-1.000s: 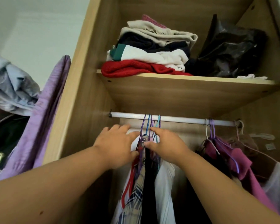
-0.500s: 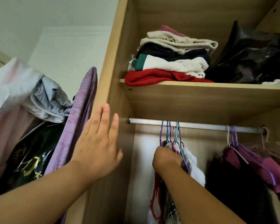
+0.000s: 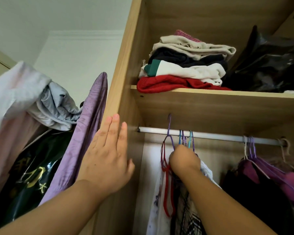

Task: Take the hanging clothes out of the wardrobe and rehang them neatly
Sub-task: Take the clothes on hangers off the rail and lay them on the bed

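The right hand [image 3: 184,160] is curled tight round a bunch of hanger necks [image 3: 183,139] just under the rail [image 3: 210,135], with the clothes [image 3: 159,192] dangling at its 6 o'clock. The left hand [image 3: 107,160] is laid flat, fingers straight, on the wardrobe side panel [image 3: 124,65]. So the take-out step looks to be in hand, and next the hooks would need to be lifted over the rail together. More hung clothes [image 3: 261,175] are left at 3 o'clock. Gold lettering on a dark glossy cover [image 3: 32,167] at 9 o'clock can't be read.
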The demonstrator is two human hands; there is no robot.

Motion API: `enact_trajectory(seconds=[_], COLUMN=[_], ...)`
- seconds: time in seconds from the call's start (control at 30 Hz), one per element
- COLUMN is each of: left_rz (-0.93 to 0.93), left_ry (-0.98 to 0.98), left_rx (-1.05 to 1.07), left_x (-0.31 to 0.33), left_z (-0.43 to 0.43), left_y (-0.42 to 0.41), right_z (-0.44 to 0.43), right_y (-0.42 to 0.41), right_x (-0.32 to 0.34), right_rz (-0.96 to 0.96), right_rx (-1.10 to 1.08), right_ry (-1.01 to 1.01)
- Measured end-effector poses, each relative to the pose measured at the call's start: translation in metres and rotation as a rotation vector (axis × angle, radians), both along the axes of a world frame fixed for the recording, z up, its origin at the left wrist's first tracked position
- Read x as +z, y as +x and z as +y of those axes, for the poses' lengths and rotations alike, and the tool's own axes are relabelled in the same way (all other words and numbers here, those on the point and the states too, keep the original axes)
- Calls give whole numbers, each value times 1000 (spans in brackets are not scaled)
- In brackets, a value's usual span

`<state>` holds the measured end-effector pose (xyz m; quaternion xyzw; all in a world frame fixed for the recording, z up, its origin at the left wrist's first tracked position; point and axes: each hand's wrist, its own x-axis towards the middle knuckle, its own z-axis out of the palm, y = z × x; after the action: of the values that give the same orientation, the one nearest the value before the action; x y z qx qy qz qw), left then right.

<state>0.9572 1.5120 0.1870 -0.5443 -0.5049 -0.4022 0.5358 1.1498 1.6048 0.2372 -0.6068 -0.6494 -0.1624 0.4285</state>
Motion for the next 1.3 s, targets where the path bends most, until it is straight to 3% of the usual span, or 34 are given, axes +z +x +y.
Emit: enact_trajectory(seconds=[0.27, 0.6, 0.77, 0.9, 1.07, 1.3], left_rz=[-22, 57, 65, 82, 51, 184], left_ry=[-29, -151, -438, -487, -722, -998], left_rx=[2, -37, -315, -563, -1115, -1465], left_x=[1, -9, -37, -53, -62, -91], left_z=[-4, -14, -16, -16, -16, -5], left_y=[1, 29, 106, 170, 234, 305], right_z=[-44, -153, -198, -245, -311, -391], right_y=[41, 157, 216, 253, 287, 298], right_x=[-1, -42, -70, -94, -118, -163], right_rz=[-98, -151, -23, 32, 75, 187], right_rx=[133, 202, 326, 304, 64, -360], right_ry=[152, 219, 177, 104, 50, 84])
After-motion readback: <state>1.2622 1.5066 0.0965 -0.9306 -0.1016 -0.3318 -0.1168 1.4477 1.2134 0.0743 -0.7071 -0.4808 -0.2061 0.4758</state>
